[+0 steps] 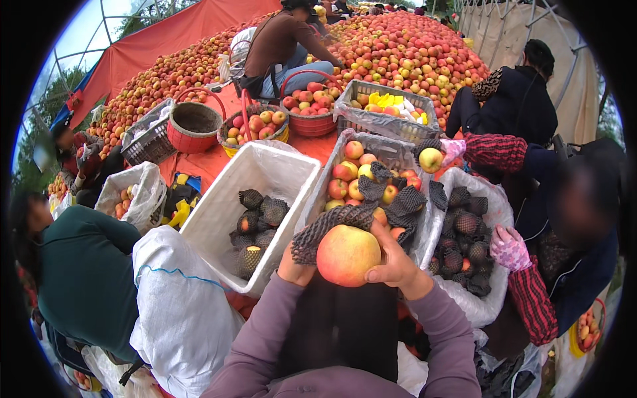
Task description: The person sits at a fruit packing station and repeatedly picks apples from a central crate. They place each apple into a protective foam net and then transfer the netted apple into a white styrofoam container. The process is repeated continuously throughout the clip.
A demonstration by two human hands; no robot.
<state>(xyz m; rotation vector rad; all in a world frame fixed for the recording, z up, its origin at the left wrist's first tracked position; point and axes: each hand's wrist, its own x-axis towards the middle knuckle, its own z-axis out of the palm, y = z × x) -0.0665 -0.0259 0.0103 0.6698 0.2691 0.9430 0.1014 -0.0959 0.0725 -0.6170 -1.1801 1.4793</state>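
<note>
A large yellow-red apple (348, 257) is in my right hand (402, 264), its thumb across the front and fingers behind. My left hand (296, 268) is partly covered by a black foam net sleeve (332, 229), which stretches over its fingers and along the top of the apple. Right behind them stands a grey crate (323, 189) of bare apples with loose black sleeves (405, 202) on top. To the left, a white crate (225, 194) holds several apples in black netting (260, 222) at its near right end.
Right, a co-worker's gloved hand (509, 248) rests by a plastic-lined crate (502, 211) of netted apples; their other glove is by an apple (430, 160). A white sack (186, 312) and green-clad person (86, 282) sit left. Baskets (312, 124) and an apple heap (405, 56) lie beyond.
</note>
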